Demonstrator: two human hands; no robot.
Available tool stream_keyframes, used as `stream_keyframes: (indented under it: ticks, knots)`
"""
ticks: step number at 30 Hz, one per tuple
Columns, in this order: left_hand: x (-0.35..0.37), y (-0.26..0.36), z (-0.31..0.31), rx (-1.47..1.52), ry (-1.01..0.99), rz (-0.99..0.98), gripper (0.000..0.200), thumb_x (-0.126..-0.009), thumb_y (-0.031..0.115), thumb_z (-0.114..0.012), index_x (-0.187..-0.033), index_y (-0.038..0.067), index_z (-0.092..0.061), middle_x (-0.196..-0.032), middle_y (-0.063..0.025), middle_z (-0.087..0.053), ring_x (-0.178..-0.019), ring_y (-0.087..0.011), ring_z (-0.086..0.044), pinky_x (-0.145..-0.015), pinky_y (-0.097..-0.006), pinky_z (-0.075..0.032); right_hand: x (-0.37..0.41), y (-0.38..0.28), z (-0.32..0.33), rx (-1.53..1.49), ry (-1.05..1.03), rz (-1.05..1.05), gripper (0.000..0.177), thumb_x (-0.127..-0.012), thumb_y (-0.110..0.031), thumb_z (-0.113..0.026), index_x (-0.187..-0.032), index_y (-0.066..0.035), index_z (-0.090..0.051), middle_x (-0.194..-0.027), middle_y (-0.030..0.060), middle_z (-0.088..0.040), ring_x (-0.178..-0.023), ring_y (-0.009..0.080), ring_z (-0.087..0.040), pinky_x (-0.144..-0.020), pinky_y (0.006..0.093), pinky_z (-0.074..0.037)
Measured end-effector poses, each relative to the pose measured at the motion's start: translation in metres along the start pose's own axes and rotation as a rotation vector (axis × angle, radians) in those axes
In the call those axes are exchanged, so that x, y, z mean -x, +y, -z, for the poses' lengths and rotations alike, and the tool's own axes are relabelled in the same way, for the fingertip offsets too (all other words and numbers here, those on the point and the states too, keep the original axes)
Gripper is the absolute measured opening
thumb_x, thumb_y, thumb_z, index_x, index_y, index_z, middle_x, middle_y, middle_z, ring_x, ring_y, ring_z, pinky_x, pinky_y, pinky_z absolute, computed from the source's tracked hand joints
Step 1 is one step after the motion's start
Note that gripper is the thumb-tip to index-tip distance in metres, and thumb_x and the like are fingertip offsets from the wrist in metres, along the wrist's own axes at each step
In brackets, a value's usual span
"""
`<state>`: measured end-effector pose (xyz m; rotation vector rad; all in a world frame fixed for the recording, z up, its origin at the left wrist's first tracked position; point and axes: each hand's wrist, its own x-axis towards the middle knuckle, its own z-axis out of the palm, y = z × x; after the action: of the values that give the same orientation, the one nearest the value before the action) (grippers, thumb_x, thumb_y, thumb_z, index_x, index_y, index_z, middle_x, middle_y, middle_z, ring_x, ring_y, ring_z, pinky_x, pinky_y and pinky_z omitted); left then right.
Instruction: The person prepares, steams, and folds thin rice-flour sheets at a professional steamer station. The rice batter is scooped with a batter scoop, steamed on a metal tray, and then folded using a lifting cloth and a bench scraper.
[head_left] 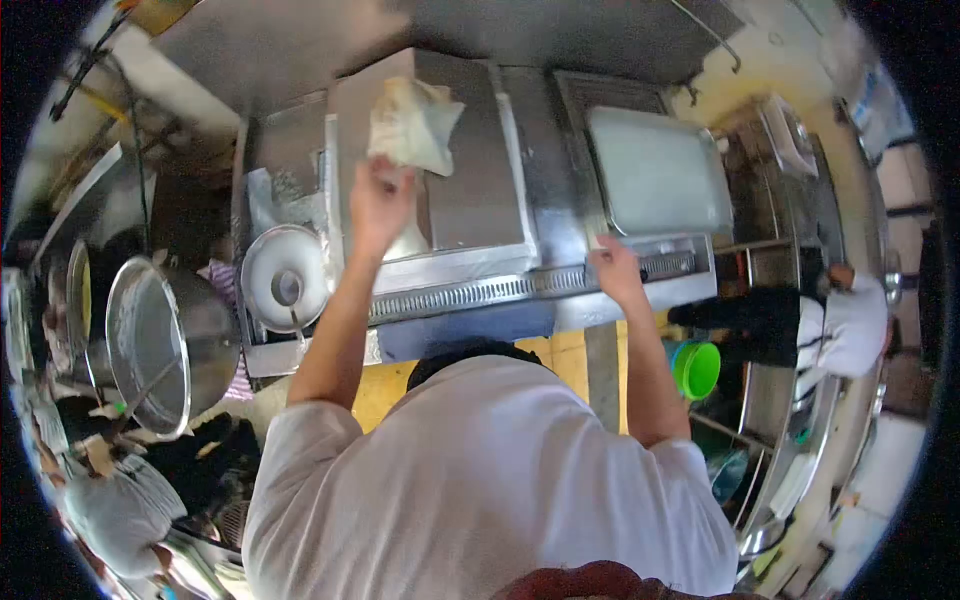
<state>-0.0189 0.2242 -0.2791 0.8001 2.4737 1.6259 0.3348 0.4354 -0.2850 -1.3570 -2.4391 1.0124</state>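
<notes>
A pale, crumpled cloth (412,125) is above the flat metal cooking surface (475,190), its edges blurred. My left hand (383,205) reaches forward, its fingers curled at the near lower edge of the cloth. Another pale piece (408,240) shows beside my left wrist, partly covered by it. My right hand (615,270) is closed at the front rim of the counter, just below a rectangular tray (660,170) with a whitish surface. What its fingers hold, if anything, I cannot make out.
Left of my left arm stands a white bowl (262,270) with a ladle (287,288) in it. Farther left is a big metal pot (205,335). A slotted vent strip (480,295) runs along the front. A green bucket (697,370) and people (850,325) are at the sides.
</notes>
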Motion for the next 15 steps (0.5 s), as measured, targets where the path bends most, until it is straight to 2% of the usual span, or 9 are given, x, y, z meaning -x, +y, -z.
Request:
stream_keyframes:
  ticks: [3,5,8,10,11,13,14,15]
  knots:
    - [0.083,-0.009,0.030,0.150,-0.044,0.028,0.038,-0.086,0.015,-0.075,-0.117,0.000,-0.056,-0.096,-0.0124,-0.069,-0.063,-0.0188,-0.061,-0.059,-0.0345,-0.050,-0.079,-0.074,-0.033,-0.052,-0.041,0.284,0.048,-0.088,-0.022,-0.070,-0.131,0.000,-0.061,-0.116,0.0214,-0.070,-0.102,0.0330,-0.070,-0.092,0.0390,-0.053]
    - [0.136,-0.019,0.053,0.120,-0.085,0.111,0.036,-0.086,0.010,-0.073,-0.117,0.001,-0.056,-0.096,-0.0106,-0.069,-0.061,-0.0171,-0.059,-0.057,-0.0324,-0.049,-0.101,-0.155,-0.042,-0.123,-0.147,0.304,0.048,-0.089,-0.024,-0.069,-0.130,-0.001,-0.062,-0.117,0.0223,-0.070,-0.105,0.0334,-0.069,-0.093,0.0398,-0.053]
    - [0.199,-0.033,0.083,0.082,-0.043,0.237,0.036,-0.087,0.008,-0.073,-0.117,0.001,-0.055,-0.096,-0.0098,-0.069,-0.061,-0.0173,-0.060,-0.057,-0.0317,-0.049,-0.168,-0.214,-0.090,-0.074,-0.135,0.467,0.051,-0.087,-0.030,-0.071,-0.129,-0.001,-0.063,-0.115,0.0227,-0.070,-0.107,0.0325,-0.069,-0.094,0.0409,-0.053]
    - [0.228,-0.041,0.097,0.102,0.023,0.322,0.036,-0.087,0.007,-0.073,-0.117,0.002,-0.055,-0.097,-0.0095,-0.069,-0.061,-0.0174,-0.060,-0.057,-0.0316,-0.049,-0.191,-0.254,-0.118,0.147,-0.116,0.425,0.056,-0.090,-0.035,-0.069,-0.134,-0.001,-0.059,-0.119,0.0213,-0.070,-0.107,0.0297,-0.069,-0.093,0.0398,-0.053]
    - [0.239,-0.044,0.104,0.090,0.065,0.374,0.035,-0.087,0.007,-0.072,-0.117,0.001,-0.055,-0.097,-0.0095,-0.070,-0.061,-0.0172,-0.061,-0.057,-0.0317,-0.049,-0.191,-0.270,-0.129,0.149,-0.145,0.460,0.056,-0.090,-0.035,-0.069,-0.134,-0.001,-0.059,-0.119,0.0213,-0.070,-0.107,0.0297,-0.069,-0.093,0.0398,-0.053]
    - [0.253,-0.048,0.117,0.075,0.141,0.441,0.034,-0.087,0.007,-0.072,-0.117,0.001,-0.056,-0.097,-0.0094,-0.070,-0.061,-0.0170,-0.061,-0.057,-0.0318,-0.050,-0.182,-0.308,-0.139,0.056,-0.302,0.204,0.060,-0.088,-0.043,-0.068,-0.129,0.000,-0.062,-0.114,0.0228,-0.070,-0.108,0.0355,-0.068,-0.093,0.0429,-0.052]
    - [0.258,-0.049,0.122,0.072,0.197,0.460,0.034,-0.088,0.007,-0.071,-0.118,0.001,-0.056,-0.097,-0.0093,-0.070,-0.061,-0.0166,-0.061,-0.057,-0.0318,-0.050,-0.228,-0.278,-0.175,0.242,-0.178,0.550,0.061,-0.090,-0.037,-0.063,-0.132,0.005,-0.055,-0.117,0.0269,-0.067,-0.111,0.0427,-0.065,-0.095,0.0475,-0.050]
    - [0.263,-0.049,0.127,0.068,0.247,0.478,0.033,-0.088,0.006,-0.070,-0.118,0.000,-0.056,-0.097,-0.0091,-0.070,-0.061,-0.0161,-0.061,-0.058,-0.0318,-0.050,-0.226,-0.282,-0.182,0.240,-0.196,0.574,0.061,-0.090,-0.037,-0.063,-0.132,0.005,-0.055,-0.117,0.0269,-0.067,-0.111,0.0427,-0.065,-0.095,0.0475,-0.050]
